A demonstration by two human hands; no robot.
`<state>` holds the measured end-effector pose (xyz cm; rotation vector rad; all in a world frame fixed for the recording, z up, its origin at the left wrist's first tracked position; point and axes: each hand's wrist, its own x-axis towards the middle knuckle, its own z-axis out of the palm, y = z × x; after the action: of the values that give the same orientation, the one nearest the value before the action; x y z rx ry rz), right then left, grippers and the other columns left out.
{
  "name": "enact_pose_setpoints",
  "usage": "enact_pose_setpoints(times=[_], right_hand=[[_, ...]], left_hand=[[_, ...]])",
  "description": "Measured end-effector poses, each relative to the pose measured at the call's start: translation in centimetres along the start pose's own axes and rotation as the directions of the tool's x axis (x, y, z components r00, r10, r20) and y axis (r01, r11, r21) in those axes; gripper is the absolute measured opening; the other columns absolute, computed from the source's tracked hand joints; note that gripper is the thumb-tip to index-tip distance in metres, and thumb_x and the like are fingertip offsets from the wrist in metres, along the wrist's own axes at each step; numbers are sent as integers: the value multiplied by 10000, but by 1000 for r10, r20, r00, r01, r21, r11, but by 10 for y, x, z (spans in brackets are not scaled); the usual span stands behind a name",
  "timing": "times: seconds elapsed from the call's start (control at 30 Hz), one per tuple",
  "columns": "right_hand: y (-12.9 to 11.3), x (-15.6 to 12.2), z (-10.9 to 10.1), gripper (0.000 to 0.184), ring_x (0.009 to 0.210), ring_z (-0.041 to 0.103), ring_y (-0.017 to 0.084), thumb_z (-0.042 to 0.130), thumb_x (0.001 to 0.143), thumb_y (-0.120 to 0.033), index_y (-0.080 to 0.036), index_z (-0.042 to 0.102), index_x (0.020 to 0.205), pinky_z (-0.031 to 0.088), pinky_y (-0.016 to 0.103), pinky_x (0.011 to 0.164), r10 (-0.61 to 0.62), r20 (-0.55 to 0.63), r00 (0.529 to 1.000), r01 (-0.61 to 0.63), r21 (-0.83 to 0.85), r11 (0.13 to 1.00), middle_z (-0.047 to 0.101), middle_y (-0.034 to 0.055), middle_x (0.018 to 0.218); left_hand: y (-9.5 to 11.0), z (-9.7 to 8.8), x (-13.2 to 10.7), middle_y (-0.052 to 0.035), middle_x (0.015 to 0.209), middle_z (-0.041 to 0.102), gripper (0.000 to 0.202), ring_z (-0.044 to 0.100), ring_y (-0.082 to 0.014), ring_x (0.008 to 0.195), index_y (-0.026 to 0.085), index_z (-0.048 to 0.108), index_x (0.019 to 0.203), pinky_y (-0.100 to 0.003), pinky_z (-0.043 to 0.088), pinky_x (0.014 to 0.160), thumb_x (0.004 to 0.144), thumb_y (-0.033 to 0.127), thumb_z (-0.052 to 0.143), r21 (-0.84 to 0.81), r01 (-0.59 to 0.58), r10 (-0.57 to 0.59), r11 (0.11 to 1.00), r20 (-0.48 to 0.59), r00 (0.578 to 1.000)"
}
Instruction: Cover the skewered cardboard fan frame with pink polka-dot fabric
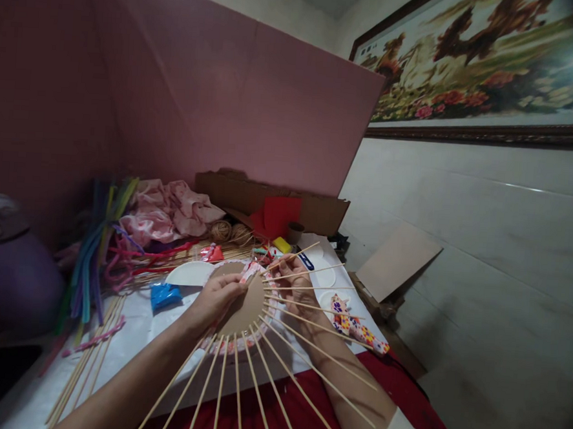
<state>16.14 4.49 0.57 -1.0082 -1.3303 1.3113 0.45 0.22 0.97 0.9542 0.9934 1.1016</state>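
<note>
Cardboard disc (pixel 237 308): hanging between both hands over the near edge of the tabletop (pixel 137 341), its bare face turning toward the wearer. Patterned trim (pixel 244 348) is lining the rim; thin wooden sticks (pixel 221 385) are fanning out toward near and right.

Grip, left hand (pixel 224 293): thumb and fingers are clasping the disc at its far-left rim, the thumb lying beside a patterned strip (pixel 250 272). Grip, right hand (pixel 295 280): fingertips are apparently pinching the farthest stick (pixel 309 249) close to the far-right rim.

Handling (judged): the disc is looking light and fairly stiff, dry rather than slippery, though likely creasing under a hard squeeze. The sticks are seeming rigid but slender; their long free ends are giving leverage and could be loosening at the rim if knocked. Best hold: the rim, between sticks, with support close to each stick's root.
</note>
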Motion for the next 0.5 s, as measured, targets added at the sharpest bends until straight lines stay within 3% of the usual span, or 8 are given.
enact_pose_setpoints(times=[0.5], right_hand=[[1,-2,-1,314,956,582,208,533,876,-304,-161,522,1155,503,409,788,-37,1,999,37,-4,999,558,83,1149]], left_hand=[[1,1,-2,13,473,591,156,533,-107,392,155,599,624,-187,371,384,568,290,654,4,-8,8,1000,-3,1000]])
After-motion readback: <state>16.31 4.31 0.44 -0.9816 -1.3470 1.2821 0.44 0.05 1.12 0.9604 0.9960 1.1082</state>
